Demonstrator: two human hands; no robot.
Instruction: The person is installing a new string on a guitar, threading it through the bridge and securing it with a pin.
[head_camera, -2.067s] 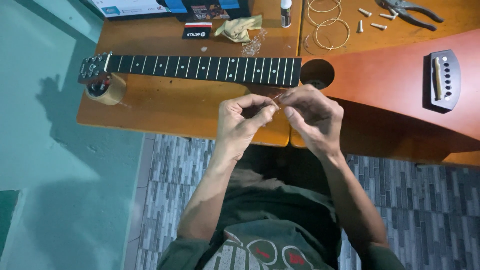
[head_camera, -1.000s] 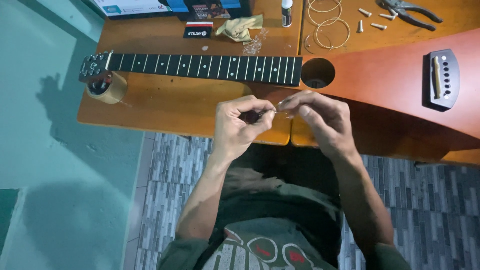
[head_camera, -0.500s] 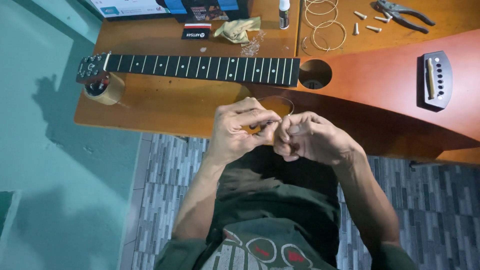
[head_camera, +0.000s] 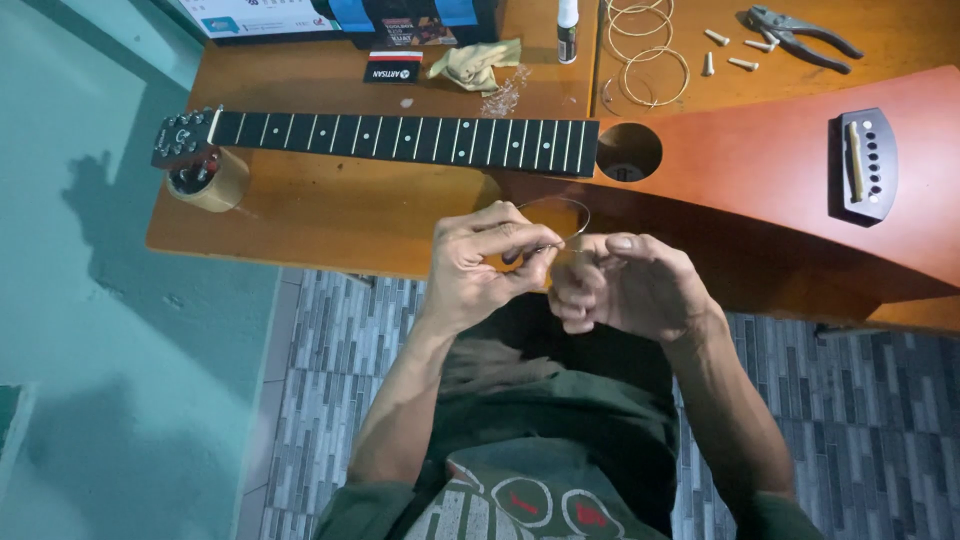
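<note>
String (head_camera: 560, 205): thin wire loop, arcs up at 12 o'clock from the hands, over the table (head_camera: 330, 215) edge, just below the guitar (head_camera: 760, 160) soundhole. Left hand (head_camera: 485, 265) pinches it, thumb and forefinger closed on the wire. Right hand (head_camera: 625, 285) curled, fingers together at the loop's 3 o'clock end; exact contact hidden. Coiled strings (head_camera: 650, 50), pegs (head_camera: 735, 52), pliers (head_camera: 800, 35) at 1 o'clock. Tape roll (head_camera: 208, 180) at 9 o'clock under the headstock.

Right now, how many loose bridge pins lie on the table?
4, all at the table's far right, between the coiled strings and the pliers: one, one, one, one. Others may be hidden.
</note>
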